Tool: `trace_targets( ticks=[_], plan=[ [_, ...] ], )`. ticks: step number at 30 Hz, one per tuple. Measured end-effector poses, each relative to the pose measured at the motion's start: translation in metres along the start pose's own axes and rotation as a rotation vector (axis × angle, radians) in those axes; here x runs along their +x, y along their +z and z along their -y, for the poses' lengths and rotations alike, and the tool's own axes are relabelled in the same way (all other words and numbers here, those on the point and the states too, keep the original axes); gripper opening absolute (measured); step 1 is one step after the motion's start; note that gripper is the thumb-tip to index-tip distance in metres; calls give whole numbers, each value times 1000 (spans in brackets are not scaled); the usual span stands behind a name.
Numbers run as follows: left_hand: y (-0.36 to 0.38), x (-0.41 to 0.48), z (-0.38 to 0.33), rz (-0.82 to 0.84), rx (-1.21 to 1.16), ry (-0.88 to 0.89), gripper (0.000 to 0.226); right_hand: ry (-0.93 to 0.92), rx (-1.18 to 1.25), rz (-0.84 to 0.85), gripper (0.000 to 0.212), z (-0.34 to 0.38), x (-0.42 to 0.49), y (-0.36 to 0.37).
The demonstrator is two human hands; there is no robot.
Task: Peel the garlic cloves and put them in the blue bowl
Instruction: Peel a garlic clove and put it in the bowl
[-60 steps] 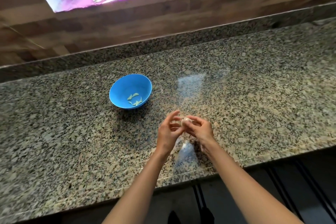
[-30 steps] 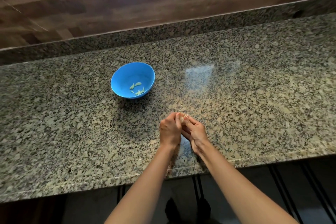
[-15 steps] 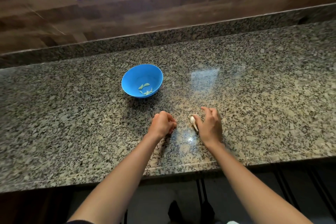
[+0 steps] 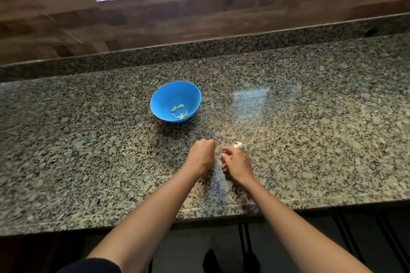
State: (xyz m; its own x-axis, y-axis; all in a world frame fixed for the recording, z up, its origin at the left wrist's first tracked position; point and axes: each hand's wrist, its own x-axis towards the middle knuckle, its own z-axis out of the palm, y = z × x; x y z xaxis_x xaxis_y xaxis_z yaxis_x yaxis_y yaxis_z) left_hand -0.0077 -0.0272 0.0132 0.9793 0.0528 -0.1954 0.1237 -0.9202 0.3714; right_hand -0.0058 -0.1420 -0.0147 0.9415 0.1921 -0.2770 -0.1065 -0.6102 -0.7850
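The garlic (image 4: 239, 146) sits on the counter (image 4: 310, 139) at the curled fingers of the right hand (image 4: 237, 163), gripped or not I cannot tell, the left hand (image 4: 202, 154) is balled up with its inside hidden, and the blue bowl (image 4: 160, 100) stands near so cloves are easy to drop in.

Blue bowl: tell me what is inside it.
A few pale peeled garlic cloves lie at the bottom of the blue bowl. Its near inner wall is hidden behind the rim.

Single view from my head.
It faces forward and down onto the desk (image 4: 310, 139), near above my left hand (image 4: 203, 154) and right hand (image 4: 238, 164), with the wooden wall (image 4: 199, 22) across the top.
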Motion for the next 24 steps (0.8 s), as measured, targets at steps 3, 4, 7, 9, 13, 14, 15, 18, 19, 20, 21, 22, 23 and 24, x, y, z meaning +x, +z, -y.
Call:
trace_targets(
  ticks=[3, 4, 7, 9, 13, 14, 15, 18, 19, 20, 21, 22, 23, 24],
  plan=[
    [-6, -7, 14, 28, -549, -109, 7, -68, 229, 249, 27, 9, 2, -5],
    [-6, -11, 17, -22, -656, -132, 9, -50, 338, 313, 27, 12, 3, -9],
    [-1, -18, 25, -121, -803, -145, 10, 18, 515, 484, 26, 18, 9, -23],
    [1, -19, 26, -153, -827, -127, 6, 46, 539, 577, 25, 19, 13, -31],
    [1, -24, 26, -163, -596, 35, 12, 35, 474, 519, 22, 12, 15, -30],
    [1, -26, 28, -171, -499, 119, 14, 14, 431, 477, 21, 11, 15, -29],
    [1, -27, 30, -187, -412, 195, 16, -4, 395, 454, 20, 11, 15, -28],
    [3, -27, 40, -257, -303, 293, 21, -27, 401, 469, 18, 16, 15, -28],
    [4, -26, 43, -267, -283, 315, 19, -30, 386, 463, 18, 18, 15, -28],
    [5, -26, 45, -267, -246, 339, 16, -40, 337, 443, 16, 18, 15, -26],
    [6, -27, 45, -256, -202, 350, 15, -64, 262, 411, 15, 18, 15, -23],
    [6, -27, 46, -230, -169, 331, 18, -106, 177, 374, 16, 16, 14, -18],
    [6, -28, 44, -190, -151, 282, 22, -168, 83, 326, 17, 15, 12, -13],
    [4, -28, 40, -139, -138, 211, 24, -238, -12, 267, 20, 12, 11, -7]
  ],
)
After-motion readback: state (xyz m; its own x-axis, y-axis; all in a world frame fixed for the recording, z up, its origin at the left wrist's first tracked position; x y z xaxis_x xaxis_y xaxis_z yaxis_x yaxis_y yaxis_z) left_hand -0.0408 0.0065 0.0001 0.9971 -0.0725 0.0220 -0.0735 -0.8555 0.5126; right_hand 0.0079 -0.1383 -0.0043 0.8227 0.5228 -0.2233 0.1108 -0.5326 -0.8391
